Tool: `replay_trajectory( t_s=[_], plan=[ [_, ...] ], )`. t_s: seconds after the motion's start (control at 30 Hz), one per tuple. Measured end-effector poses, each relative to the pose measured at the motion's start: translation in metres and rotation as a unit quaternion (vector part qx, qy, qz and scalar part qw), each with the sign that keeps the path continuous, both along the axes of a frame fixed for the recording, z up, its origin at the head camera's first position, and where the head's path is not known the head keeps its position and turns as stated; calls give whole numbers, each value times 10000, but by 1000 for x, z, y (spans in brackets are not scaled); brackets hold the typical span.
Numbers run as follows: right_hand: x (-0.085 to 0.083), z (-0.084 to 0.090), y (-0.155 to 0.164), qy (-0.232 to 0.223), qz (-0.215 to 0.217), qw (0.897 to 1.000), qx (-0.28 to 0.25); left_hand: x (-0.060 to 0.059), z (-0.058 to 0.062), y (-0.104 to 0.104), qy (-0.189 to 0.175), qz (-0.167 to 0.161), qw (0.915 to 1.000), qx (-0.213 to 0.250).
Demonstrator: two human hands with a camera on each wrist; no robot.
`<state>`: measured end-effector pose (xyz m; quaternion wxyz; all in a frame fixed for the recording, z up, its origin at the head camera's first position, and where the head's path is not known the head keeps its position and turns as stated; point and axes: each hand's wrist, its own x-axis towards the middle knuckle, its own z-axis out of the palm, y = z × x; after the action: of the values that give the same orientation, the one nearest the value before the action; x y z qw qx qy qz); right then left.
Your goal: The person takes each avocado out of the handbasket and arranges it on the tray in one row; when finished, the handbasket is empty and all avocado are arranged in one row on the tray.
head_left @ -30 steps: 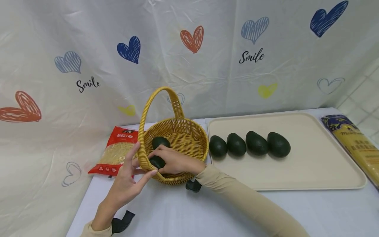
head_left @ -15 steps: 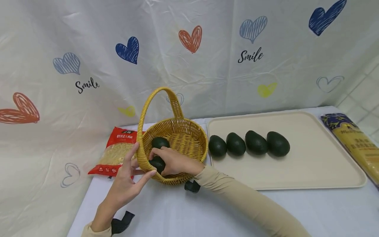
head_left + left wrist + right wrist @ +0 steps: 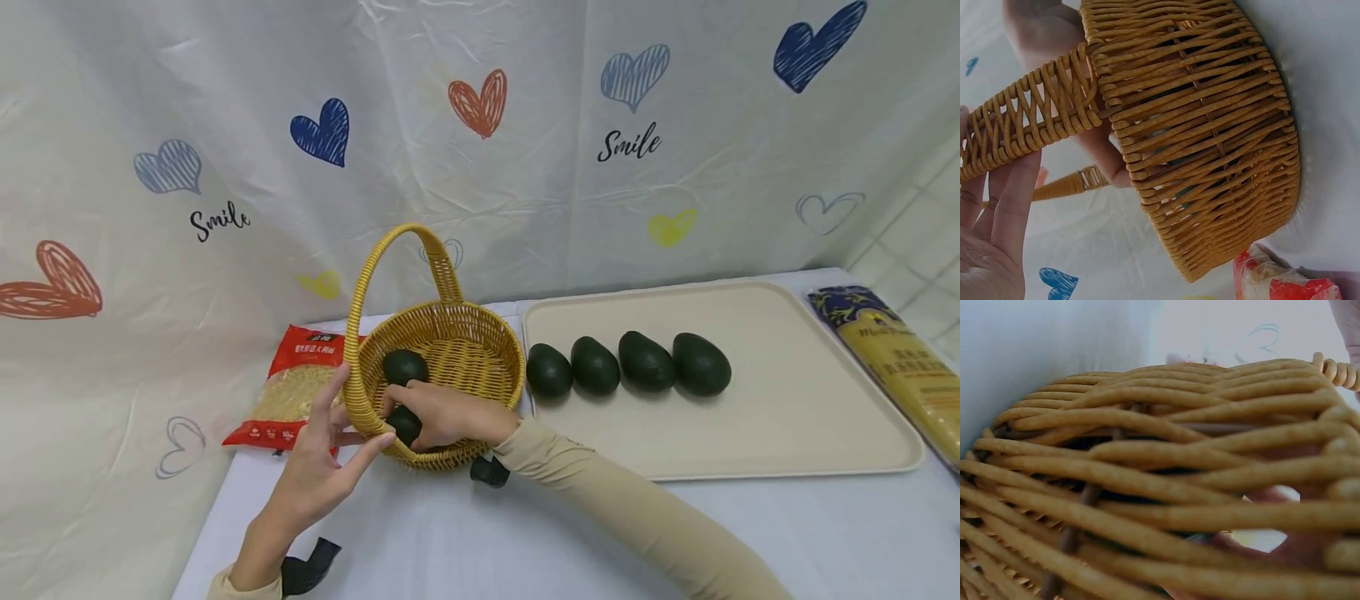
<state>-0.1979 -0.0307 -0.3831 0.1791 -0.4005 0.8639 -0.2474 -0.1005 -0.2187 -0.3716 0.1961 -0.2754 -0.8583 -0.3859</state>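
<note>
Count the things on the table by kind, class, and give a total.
Avocados: 6, with 4 in a row on the tray, 1 loose in the basket and 1 under the right hand in that basket.
Wicker baskets: 1, its handle touched by the left hand.
Trays: 1.
Food packets: 2, a red packet and a yellow packet.
Total: 10.

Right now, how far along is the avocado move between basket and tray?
Four avocados lie in a row on the tray. In hand: the right hand grips one avocado inside the basket, while the left hand steadies the basket at its rim with straight fingers. One more avocado sits loose in the basket.
</note>
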Motion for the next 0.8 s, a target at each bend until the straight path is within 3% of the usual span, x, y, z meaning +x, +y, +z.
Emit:
replay_trajectory(
  t_s=[0.5, 0.8],
  plan=[
    [-11, 15, 50, 63, -50, 9994, 339, -5, 1, -2, 74, -173, 9997, 139],
    [-16, 19, 60, 796, 111, 9967, 149, -5, 1, -1, 6, -153, 9998, 134]
  ],
)
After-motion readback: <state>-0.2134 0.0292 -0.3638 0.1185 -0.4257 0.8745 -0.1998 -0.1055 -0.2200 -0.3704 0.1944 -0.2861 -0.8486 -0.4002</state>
